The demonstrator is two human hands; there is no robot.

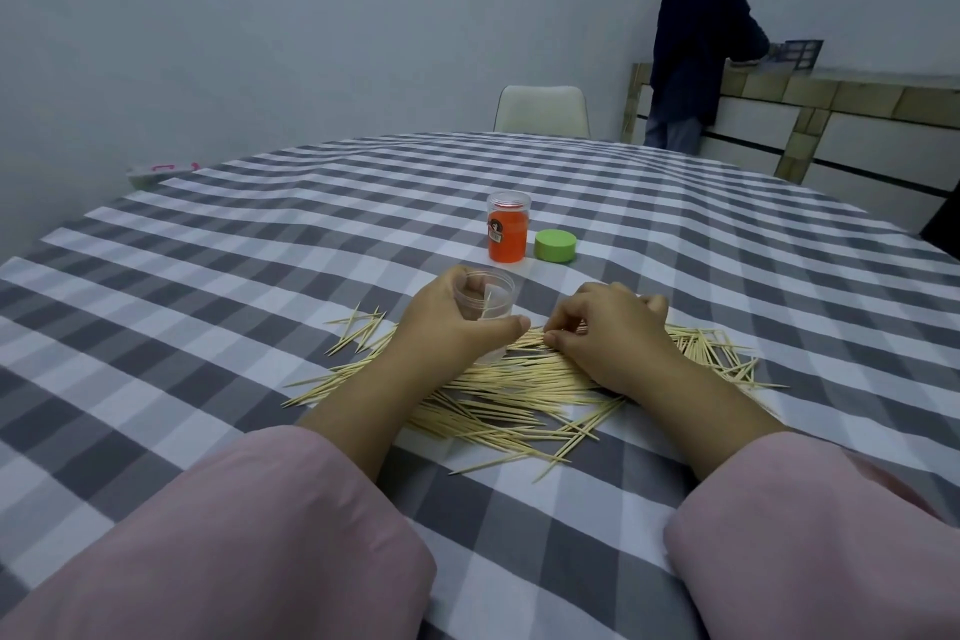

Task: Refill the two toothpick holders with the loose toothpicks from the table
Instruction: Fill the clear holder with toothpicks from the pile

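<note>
A heap of loose wooden toothpicks [498,390] lies spread on the checked tablecloth in front of me. My left hand [441,322] grips a clear plastic holder [488,299] standing upright at the heap's far edge; one toothpick leans inside it. My right hand [608,333] rests on the heap just right of the holder, thumb and forefinger pinching at toothpicks. Farther back stands an orange holder [507,239] with an open clear rim, and a green lid [556,245] lies beside it on the right.
The grey-and-white checked tablecloth [260,276] covers a wide table. A white chair [543,112] stands at the far side. A person in dark clothes [696,42] stands at a counter at the back right. A small white-and-pink object [156,170] lies at the far left edge.
</note>
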